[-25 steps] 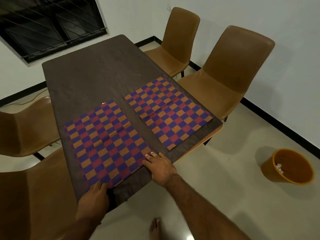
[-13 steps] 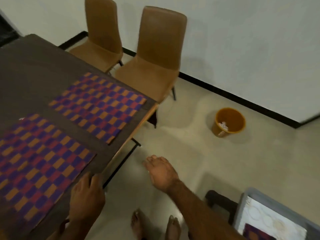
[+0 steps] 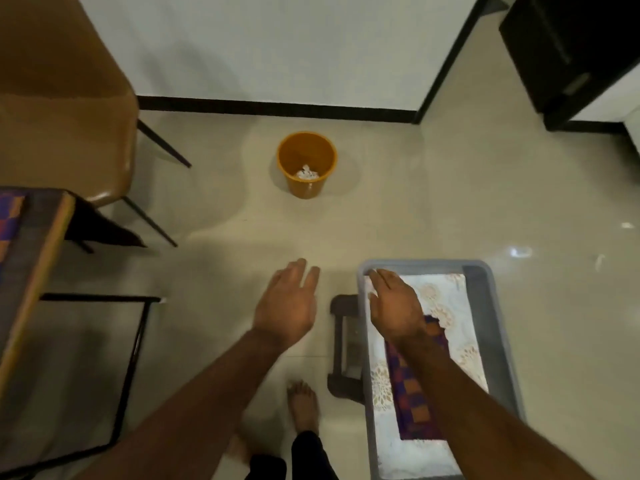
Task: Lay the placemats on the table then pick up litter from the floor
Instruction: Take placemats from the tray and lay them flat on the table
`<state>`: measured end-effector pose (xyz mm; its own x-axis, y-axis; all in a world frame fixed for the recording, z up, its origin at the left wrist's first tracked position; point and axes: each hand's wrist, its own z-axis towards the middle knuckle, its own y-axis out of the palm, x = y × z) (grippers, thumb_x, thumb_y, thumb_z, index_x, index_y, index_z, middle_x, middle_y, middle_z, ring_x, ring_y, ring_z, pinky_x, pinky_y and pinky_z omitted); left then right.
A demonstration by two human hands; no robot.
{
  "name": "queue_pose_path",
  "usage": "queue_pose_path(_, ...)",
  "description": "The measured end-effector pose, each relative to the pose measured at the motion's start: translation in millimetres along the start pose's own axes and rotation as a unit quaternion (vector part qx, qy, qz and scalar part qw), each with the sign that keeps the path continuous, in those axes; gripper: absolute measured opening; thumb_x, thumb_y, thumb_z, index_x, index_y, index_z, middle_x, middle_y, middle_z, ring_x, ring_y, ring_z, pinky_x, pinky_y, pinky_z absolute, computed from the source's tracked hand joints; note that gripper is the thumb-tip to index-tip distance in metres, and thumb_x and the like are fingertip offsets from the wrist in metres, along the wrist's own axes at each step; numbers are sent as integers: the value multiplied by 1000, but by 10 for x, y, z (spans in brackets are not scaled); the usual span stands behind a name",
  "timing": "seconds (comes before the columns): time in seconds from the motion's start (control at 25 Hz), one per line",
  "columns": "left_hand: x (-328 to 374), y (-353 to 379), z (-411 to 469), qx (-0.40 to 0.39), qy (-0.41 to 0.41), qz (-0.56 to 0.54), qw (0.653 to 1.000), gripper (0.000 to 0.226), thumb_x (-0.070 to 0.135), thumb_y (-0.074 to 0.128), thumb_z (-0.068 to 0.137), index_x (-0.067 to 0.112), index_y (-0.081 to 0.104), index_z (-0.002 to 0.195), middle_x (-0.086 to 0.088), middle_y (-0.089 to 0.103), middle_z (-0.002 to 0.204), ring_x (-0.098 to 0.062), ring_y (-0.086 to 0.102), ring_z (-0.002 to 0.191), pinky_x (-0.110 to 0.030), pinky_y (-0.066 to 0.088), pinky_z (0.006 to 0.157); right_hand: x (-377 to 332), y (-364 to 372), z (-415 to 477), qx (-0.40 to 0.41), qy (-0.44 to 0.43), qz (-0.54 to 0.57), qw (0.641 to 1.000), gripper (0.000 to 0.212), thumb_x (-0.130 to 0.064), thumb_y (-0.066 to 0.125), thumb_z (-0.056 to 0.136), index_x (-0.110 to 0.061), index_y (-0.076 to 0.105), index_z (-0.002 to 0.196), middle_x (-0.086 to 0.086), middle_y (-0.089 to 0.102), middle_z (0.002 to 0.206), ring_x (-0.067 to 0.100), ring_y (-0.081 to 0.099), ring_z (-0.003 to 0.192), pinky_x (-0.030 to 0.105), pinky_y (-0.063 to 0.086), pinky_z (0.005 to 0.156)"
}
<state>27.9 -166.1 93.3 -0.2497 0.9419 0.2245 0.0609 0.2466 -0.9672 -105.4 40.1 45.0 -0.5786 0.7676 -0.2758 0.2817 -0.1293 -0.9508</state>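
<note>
My left hand [image 3: 289, 303] hovers over the floor with straight fingers and holds nothing. My right hand [image 3: 394, 304] reaches over a grey tray [image 3: 498, 327], fingers straight, also holding nothing. In the tray lies a purple and orange checked placemat [image 3: 414, 389] on white patterned cloth [image 3: 450, 289]; my forearm hides part of it. Only a corner of the table [image 3: 38, 237] shows at the left edge, with a strip of checked placemat [image 3: 10, 216] on it. An orange bin [image 3: 306, 162] with crumpled white paper [image 3: 306, 173] inside stands on the floor ahead.
A brown chair [image 3: 65, 109] stands at the upper left beside the table. The tray rests on a small dark stool [image 3: 344, 344]. My bare feet [image 3: 304, 403] are below. A dark cabinet [image 3: 571, 46] fills the upper right corner.
The view has swung right, away from the table and its two laid placemats. Both hands left the table edge; the right hand now reaches over the grey tray.
</note>
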Motion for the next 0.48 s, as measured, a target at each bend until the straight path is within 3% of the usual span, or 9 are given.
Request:
queue_pose_path(0.12, 673, 496, 278, -39, 137, -8, 990, 59, 20, 71, 79, 5, 57, 135, -25, 57, 137, -42, 59, 119, -49, 47, 104, 522, 223, -506, 6, 90, 4, 996, 47, -27, 55, 95, -10, 56, 139, 14, 61, 138, 34, 58, 125, 48, 46, 107)
queue_pose_path(0.24, 1219, 1031, 387, -58, 253, 7, 966, 55, 13, 71, 78, 3, 59, 131, -23, 60, 133, -41, 61, 120, -47, 48, 103, 890, 542, -1049, -7, 164, 22, 986, 50, -35, 45, 95, -10, 57, 136, 15, 63, 133, 35, 63, 116, 46, 52, 96)
queue_pose_path(0.4, 1567, 1492, 393, -151, 334, 90, 926, 54, 12, 52, 95, 5, 41, 147, -24, 35, 155, -41, 36, 141, -48, 29, 119, 1021, 922, -1626, -63, 254, 58, 963, 60, -46, 58, 91, -20, 43, 143, 7, 59, 130, 25, 60, 107, 40, 56, 80)
queue_pose_path(0.48, 1590, 1635, 405, -178, 345, 130, 912, 54, 16, 53, 97, 10, 39, 149, -20, 30, 158, -41, 31, 143, -50, 28, 119, 977, 1063, -1790, -75, 285, 47, 955, 70, -53, 61, 88, -19, 42, 146, 8, 56, 131, 26, 59, 108, 40, 56, 77)
